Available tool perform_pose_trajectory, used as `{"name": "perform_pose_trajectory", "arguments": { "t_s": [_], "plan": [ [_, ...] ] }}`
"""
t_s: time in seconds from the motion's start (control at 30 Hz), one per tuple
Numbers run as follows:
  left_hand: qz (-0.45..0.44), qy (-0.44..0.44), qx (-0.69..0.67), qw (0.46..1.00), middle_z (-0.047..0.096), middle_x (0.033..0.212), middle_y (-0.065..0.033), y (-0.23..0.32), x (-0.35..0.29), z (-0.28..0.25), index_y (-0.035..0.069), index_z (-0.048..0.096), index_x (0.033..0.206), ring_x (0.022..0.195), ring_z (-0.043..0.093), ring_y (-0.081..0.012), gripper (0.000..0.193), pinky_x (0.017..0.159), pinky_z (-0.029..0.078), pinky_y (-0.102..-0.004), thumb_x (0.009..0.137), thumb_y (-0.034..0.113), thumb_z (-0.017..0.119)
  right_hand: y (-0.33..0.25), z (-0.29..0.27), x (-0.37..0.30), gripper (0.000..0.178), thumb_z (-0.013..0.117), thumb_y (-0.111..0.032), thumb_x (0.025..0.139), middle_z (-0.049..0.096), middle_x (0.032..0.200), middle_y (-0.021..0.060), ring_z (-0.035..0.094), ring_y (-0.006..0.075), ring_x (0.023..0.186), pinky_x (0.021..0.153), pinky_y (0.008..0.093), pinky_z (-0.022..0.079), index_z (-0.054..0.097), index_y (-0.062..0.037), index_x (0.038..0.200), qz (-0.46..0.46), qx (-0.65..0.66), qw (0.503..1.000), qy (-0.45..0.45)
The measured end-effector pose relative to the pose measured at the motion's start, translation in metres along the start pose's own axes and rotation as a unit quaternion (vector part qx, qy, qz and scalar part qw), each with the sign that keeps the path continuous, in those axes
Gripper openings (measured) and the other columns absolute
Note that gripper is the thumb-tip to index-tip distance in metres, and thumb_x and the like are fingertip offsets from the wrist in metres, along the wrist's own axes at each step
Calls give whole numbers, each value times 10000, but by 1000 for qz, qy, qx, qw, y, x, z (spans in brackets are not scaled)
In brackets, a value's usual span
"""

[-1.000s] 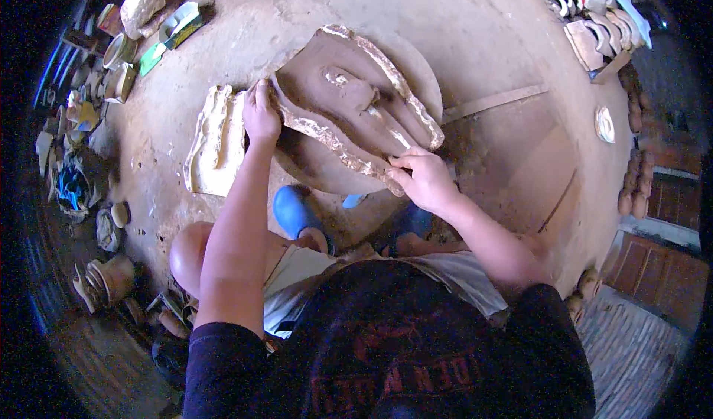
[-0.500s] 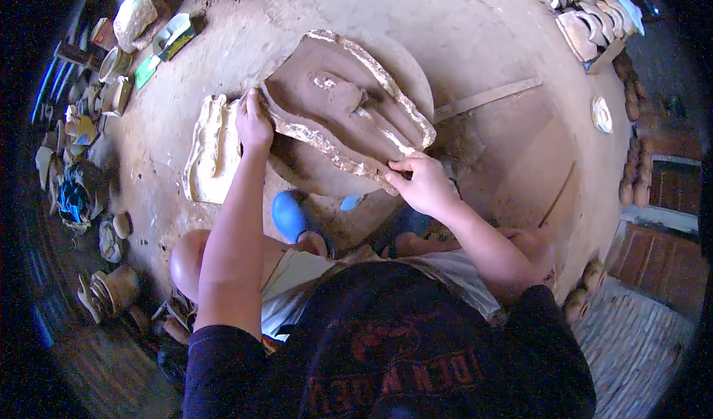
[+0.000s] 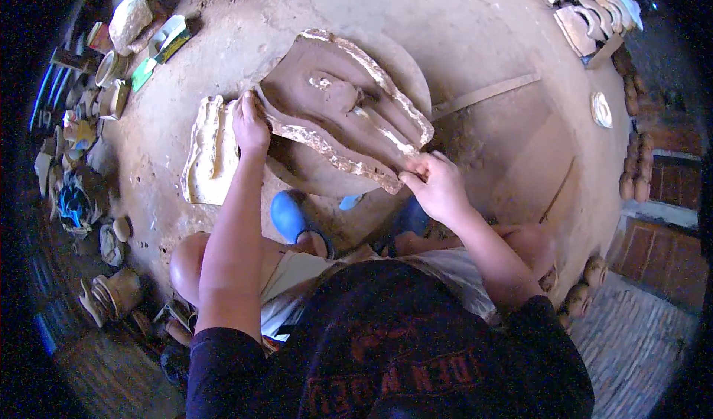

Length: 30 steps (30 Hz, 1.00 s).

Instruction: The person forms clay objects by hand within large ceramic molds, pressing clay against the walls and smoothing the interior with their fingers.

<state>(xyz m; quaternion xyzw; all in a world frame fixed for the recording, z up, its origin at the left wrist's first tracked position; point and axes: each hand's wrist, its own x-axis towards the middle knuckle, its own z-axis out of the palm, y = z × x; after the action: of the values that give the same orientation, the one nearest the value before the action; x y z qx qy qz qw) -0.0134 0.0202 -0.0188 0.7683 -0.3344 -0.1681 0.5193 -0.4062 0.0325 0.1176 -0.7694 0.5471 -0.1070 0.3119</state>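
A long plaster mould (image 3: 334, 152) with a rough whitish rim lies slanted on a round board (image 3: 407, 62), its hollow lined with brown clay (image 3: 297, 73). My left hand (image 3: 252, 128) grips the mould's left edge, fingers bent over the rim. At the lower right end, my right hand (image 3: 442, 187) has its thumb and fingers closed on the tip of the mould; whether a bit of clay is between them is hidden. Just left of my left hand stands a second, paler mould piece (image 3: 202, 180) with a grooved hollow.
A flat wooden strip (image 3: 486, 96) lies right of the board. My blue shoes (image 3: 290, 217) are at the board's near side. Stones, bowls and boxes (image 3: 114, 99) line the left; curved clay pieces (image 3: 587, 27) are stacked at the far right, above a small white item (image 3: 601, 110).
My right hand has slid slightly outward to the right around the mould's end, and its fingers have shifted on the edge. My left hand keeps its hold; the mould has barely moved.
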Motion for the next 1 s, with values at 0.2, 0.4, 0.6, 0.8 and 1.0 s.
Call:
{"name": "perform_pose_trajectory", "arguments": {
  "t_s": [0.2,0.4,0.6,0.8,1.0],
  "plan": [
    [-39,6,-28,999,623,1359,-268,13,-10,10,-101,637,1289,1303,560,-375,598,1146,375,-411,1079,412,415,10,16,4,216,762,-155,879,710,987,186,701,349,910,811,417,561,782,-9,1036,-111,-35,993,-1],
    [33,19,49,998,581,1399,-273,-3,-14,5,-103,615,1316,1324,532,-382,635,1154,361,-418,1080,442,391,27,11,-17,248,754,-237,900,724,933,167,712,316,813,770,424,573,771,-10,1000,-16,-66,997,21],
    [-34,12,-8,999,552,1393,-277,9,-32,5,-82,598,1353,1310,507,-408,637,1149,352,-444,1098,436,328,-14,10,-8,732,751,-85,878,656,787,26,546,73,544,495,250,446,453,3,1541,216,273,931,-112],
    [-59,48,5,997,475,1482,-260,4,-52,7,-41,568,1421,1360,446,-418,662,1178,305,-469,1100,474,304,-11,12,24,872,715,-17,831,627,727,21,509,90,505,489,260,437,296,71,1591,152,276,934,-168],
    [-68,44,28,996,429,1527,-275,10,-71,6,-53,491,1480,1426,373,-416,661,1201,264,-482,1104,450,283,-25,15,38,912,713,-14,806,625,687,10,530,86,502,482,263,440,277,55,1604,127,235,938,-221]
  ]
}}
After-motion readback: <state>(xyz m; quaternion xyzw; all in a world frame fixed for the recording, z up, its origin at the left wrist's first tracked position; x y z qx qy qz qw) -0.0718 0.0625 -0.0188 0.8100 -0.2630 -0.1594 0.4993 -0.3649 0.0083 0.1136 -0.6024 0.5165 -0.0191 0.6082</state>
